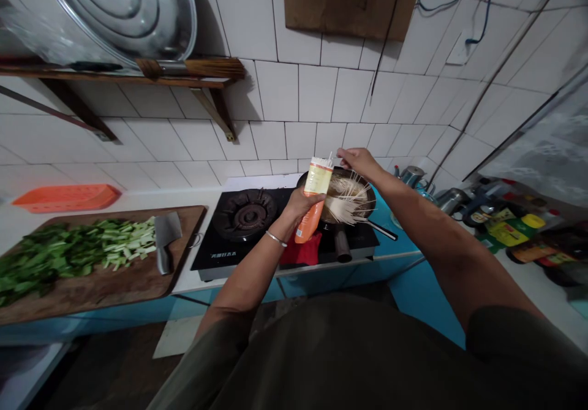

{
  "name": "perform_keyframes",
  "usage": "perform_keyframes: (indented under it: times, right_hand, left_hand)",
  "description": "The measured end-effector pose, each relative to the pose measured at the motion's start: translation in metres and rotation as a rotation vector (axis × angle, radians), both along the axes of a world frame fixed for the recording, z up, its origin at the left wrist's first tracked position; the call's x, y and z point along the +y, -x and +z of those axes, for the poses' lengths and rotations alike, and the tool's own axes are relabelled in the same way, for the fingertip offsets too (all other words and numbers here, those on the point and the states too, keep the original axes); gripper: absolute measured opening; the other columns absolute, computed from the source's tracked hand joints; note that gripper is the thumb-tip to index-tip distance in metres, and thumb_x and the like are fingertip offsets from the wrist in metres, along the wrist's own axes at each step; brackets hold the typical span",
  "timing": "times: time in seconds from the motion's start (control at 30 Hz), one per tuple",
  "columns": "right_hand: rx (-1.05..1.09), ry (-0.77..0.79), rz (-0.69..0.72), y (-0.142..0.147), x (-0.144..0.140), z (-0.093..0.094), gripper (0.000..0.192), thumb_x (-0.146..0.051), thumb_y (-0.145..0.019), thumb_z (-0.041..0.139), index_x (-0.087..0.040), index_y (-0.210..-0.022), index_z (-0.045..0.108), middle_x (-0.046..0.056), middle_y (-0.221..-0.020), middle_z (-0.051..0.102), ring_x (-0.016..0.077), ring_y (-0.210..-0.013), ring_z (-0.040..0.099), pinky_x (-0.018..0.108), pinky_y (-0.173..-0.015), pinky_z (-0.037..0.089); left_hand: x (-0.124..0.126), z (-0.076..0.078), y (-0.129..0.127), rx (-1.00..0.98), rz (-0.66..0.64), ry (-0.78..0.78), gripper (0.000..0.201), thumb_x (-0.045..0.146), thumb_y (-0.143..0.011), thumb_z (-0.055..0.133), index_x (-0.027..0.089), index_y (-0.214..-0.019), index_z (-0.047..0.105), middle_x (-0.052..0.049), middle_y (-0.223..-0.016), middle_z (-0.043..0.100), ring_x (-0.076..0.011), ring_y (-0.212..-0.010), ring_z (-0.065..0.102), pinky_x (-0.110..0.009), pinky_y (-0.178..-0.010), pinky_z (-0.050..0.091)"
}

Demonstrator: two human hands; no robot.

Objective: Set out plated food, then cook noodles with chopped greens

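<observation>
At the centre of the frame, an orange-and-yellow noodle packet (314,200) stands upright over the gas stove (257,229), the left hand (301,204) wrapped closed around its middle. The right hand (356,160), just above and right, pinches the top of dry noodles (345,200) fanning into the pan (362,211). Lower left, chopped greens (68,252) and a cleaver (165,238) lie on a wooden board (114,281).

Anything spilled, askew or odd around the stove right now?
Nothing looks spilled. The dry noodles fan out across the pan, some sticking out past its front rim, not yet settled in. The left hand holds the noodle packet upright; the right hand is above the pan.
</observation>
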State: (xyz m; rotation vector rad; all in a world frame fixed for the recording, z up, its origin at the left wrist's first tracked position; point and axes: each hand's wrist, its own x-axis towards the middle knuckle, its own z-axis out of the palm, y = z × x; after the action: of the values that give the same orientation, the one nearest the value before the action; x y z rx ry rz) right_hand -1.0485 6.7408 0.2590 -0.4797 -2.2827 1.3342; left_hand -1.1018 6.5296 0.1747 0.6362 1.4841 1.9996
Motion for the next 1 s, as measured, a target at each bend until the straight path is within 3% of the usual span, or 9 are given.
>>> perform_keyframes:
  times: [0.07,0.17,0.33,0.63,0.73,0.87,1.0]
  right_hand:
    - [-0.071,0.156,0.058,-0.004,-0.014,0.001,0.043,-0.058,-0.079,0.071,-0.015,-0.074,0.069,0.002,-0.062,0.062,0.009,-0.051,0.049,0.022,-0.05,0.041]
    - [-0.035,0.229,0.119,-0.007,-0.027,0.001,0.036,-0.046,-0.068,0.084,-0.014,-0.068,0.066,-0.004,-0.052,0.054,0.0053,-0.046,0.038,0.02,-0.045,0.032]
    - [-0.034,0.197,0.145,-0.011,-0.031,0.004,0.027,-0.031,-0.066,0.084,-0.014,-0.064,0.064,-0.005,-0.051,0.052,0.0052,-0.048,0.04,0.02,-0.047,0.032]
    - [0.001,0.214,-0.062,-0.007,-0.007,0.028,0.021,-0.022,-0.079,0.077,-0.014,-0.068,0.062,-0.001,-0.057,0.06,0.0049,-0.049,0.047,0.018,-0.042,0.028]
    - [0.002,0.308,-0.069,-0.006,-0.007,0.02,0.022,-0.032,-0.084,0.074,-0.014,-0.075,0.063,0.002,-0.065,0.065,0.0072,-0.054,0.057,0.017,-0.045,0.036]
    - [0.053,0.513,-0.022,-0.007,-0.017,0.002,0.032,-0.048,-0.089,0.067,-0.016,-0.088,0.064,0.004,-0.074,0.07,0.0102,-0.062,0.064,0.021,-0.061,0.052]
    - [0.083,0.565,0.023,-0.008,-0.028,-0.01,0.024,-0.038,-0.086,0.072,-0.016,-0.091,0.063,0.007,-0.09,0.074,0.0096,-0.068,0.066,0.021,-0.067,0.055]
  left_hand:
    - [0.003,-0.001,0.0,0.026,-0.023,-0.01,0.064,0.035,-0.044,0.094,0.011,-0.099,0.073,-0.012,-0.098,0.075,-0.0258,-0.089,0.068,-0.042,-0.091,0.051]
    - [0.007,-0.005,0.001,0.074,-0.03,0.017,0.062,0.035,-0.046,0.093,0.011,-0.1,0.073,-0.012,-0.098,0.074,-0.0255,-0.09,0.068,-0.041,-0.091,0.052]
    - [0.01,-0.011,-0.001,0.096,0.001,0.08,0.059,0.034,-0.047,0.093,0.011,-0.097,0.073,-0.01,-0.093,0.074,-0.0219,-0.08,0.067,-0.039,-0.085,0.054]
    - [0.008,-0.021,0.002,0.08,-0.061,0.096,0.065,0.036,-0.045,0.094,0.01,-0.101,0.075,-0.012,-0.1,0.075,-0.0237,-0.089,0.069,-0.04,-0.095,0.05]
    - [0.01,-0.024,0.005,0.056,-0.079,0.075,0.066,0.037,-0.047,0.094,0.011,-0.104,0.076,-0.013,-0.104,0.075,-0.0239,-0.091,0.069,-0.041,-0.096,0.05]
    - [0.014,-0.026,0.006,0.034,-0.082,0.038,0.067,0.037,-0.047,0.094,0.011,-0.106,0.075,-0.013,-0.105,0.075,-0.0243,-0.09,0.07,-0.04,-0.095,0.051]
    - [0.016,-0.022,0.005,0.049,-0.046,0.075,0.065,0.036,-0.046,0.094,0.011,-0.103,0.076,-0.012,-0.102,0.075,-0.0234,-0.088,0.069,-0.041,-0.095,0.05]
